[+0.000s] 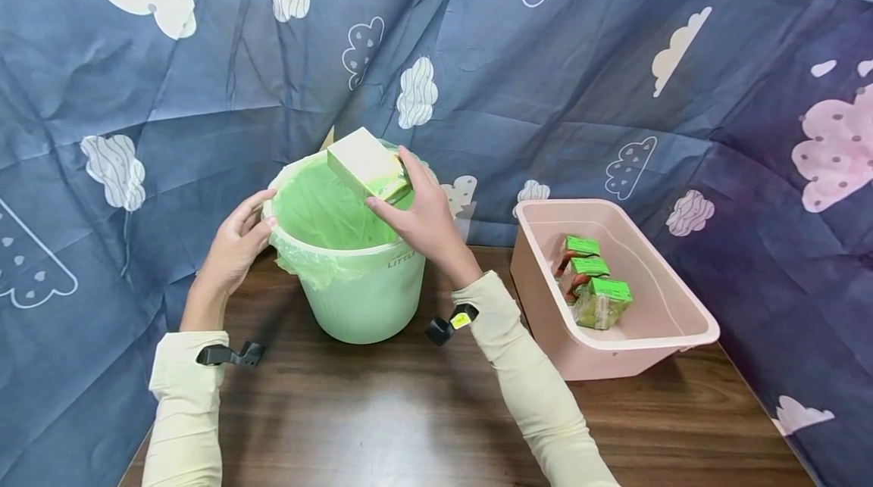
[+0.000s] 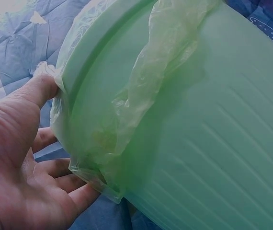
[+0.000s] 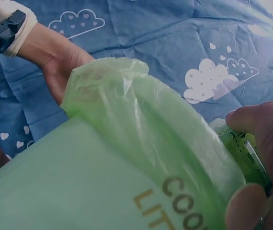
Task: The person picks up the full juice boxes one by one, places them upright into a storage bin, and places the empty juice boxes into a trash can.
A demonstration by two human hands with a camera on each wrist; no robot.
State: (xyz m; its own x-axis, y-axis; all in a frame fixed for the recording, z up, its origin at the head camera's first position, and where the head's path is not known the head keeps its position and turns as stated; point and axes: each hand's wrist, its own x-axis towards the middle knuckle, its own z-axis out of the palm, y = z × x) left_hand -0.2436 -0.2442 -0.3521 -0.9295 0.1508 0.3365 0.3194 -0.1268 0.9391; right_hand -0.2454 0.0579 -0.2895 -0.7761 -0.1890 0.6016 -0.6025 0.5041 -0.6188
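A light green trash bin [image 1: 361, 305] stands on the table, lined with a thin green plastic bag [image 1: 320, 207] folded out over its rim. My left hand [image 1: 235, 245] grips the rim at the left, its thumb and fingers on the bag's folded edge, as the left wrist view [image 2: 40, 163] also shows. Over the bin's opening, my right hand [image 1: 430, 214] holds a green-and-white drink carton [image 1: 364, 161] between thumb and fingers. In the right wrist view, a pale straw lies along the carton's [image 3: 244, 148] green side; its lower part is hidden by the hand.
To the right stands a pink plastic tub [image 1: 614, 358]. Three small green-topped cartons [image 1: 603, 301] sit in a row along its left side. Behind everything hangs a blue cloth [image 1: 559, 93] with cloud prints. The wooden table [image 1: 382, 419] runs toward me.
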